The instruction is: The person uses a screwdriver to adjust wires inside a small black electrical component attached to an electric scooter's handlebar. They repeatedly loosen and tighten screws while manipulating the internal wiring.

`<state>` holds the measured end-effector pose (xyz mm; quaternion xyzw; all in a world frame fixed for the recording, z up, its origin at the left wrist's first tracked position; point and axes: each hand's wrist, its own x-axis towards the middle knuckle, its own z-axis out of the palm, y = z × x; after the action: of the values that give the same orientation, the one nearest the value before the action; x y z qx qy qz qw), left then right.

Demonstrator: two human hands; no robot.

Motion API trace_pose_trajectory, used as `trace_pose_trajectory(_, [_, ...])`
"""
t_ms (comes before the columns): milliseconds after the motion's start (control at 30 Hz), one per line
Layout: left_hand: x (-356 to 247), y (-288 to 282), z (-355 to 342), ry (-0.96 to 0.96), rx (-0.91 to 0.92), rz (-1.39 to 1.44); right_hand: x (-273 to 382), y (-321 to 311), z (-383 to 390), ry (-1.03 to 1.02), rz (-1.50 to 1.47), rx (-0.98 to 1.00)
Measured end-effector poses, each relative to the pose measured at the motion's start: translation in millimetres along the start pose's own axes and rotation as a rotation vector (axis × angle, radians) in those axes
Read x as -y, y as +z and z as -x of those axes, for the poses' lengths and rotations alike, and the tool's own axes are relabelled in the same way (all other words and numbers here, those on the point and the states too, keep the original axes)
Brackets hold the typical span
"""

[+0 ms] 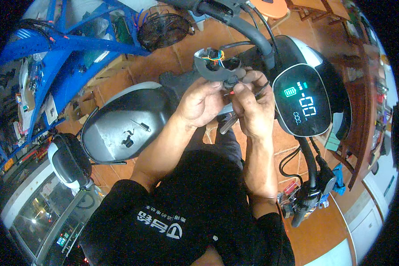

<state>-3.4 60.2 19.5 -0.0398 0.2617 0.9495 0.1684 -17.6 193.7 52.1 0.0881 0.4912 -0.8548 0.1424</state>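
Note:
In front of my chest, both hands hold a black handlebar switch housing (208, 71) opened up, with thin coloured wires (217, 57) showing inside. My left hand (201, 103) grips its near left edge, thumb on top. My right hand (256, 106) pinches at a small dark part (230, 81) on the right side, where a bit of red shows between the fingers. A tool with a clear handle, apparently a screwdriver (228, 123), is tucked in the right palm and sticks out below it. The fingertips partly hide the small part.
Right of my hands is the scooter's lit display (302, 100), with the handlebar (308, 164) and cables below it. On the black seat (119, 111) at left lie a thin-shafted tool (141, 126) and a small black part (127, 140). A blue rack (53, 57) and a fan (164, 30) stand beyond.

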Motion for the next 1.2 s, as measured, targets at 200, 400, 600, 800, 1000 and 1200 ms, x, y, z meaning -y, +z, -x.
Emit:
trace_pose_trajectory(200, [3.9,-4.2,4.0,-0.082,0.086,0.249,8.3,2.0,8.4,0.017,0.016,0.033])
trace_pose_trajectory(400, [-5.5,22.3,2.1,-0.087,0.123,0.381,16.7,-4.6,26.1,0.064,-0.022,0.034])
trace_pose_trajectory(600, [-0.7,8.6,1.2,-0.083,0.173,0.370,7.1,-11.9,62.4,0.377,-0.268,0.032])
trace_pose_trajectory(800, [-1.9,17.0,-0.5,-0.064,0.197,0.542,-12.5,-16.6,96.4,0.627,-0.415,0.091])
trace_pose_trajectory(1000, [-5.9,15.9,0.5,-0.092,0.176,0.462,-26.2,-15.5,119.8,0.694,-0.437,0.168])
trace_pose_trajectory(1200, [-4.5,7.4,1.1,-0.121,0.160,0.462,-40.7,-24.7,132.2,0.799,-0.380,0.119])
